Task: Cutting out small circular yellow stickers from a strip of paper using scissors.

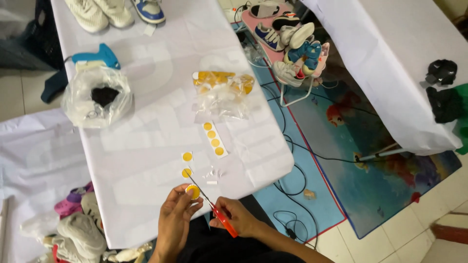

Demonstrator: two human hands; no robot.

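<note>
Nearest me, at the table's near edge, my left hand (176, 214) pinches a small yellow round sticker (193, 191) between thumb and fingertips, holding it just above the white tablecloth (146, 146). My right hand (234, 219) is closed around the red handles of a pair of scissors (210, 206); the thin blades reach up and left, and their tips end just beside a yellow dot (185, 173) lying on the cloth. I cannot tell whether the blades are parted or closed.

Just past the scissor tips, a small square of backing with one yellow dot (187, 157) lies flat, and a few tiny white scraps (213, 174) sit beside it, toward the right edge. Farther in, a white strip carrying four yellow dots (214, 139) lies at a slant. Beyond that strip, a crumpled clear bag of yellow sticker sheets (222, 92) rests near the middle of the surface.

Toward the left edge sits a clear plastic bag with something black inside (99, 97), and just behind it a blue glue gun (95, 56). At the far edge stand white sneakers (100, 13) and a blue-and-white shoe (148, 9). Off the table to the right, a pink rack of shoes (287, 36) stands on a blue patterned floor mat (341, 146), with black cables (292, 146) trailing across it. More shoes (78, 224) lie heaped on the floor by the near left corner.
</note>
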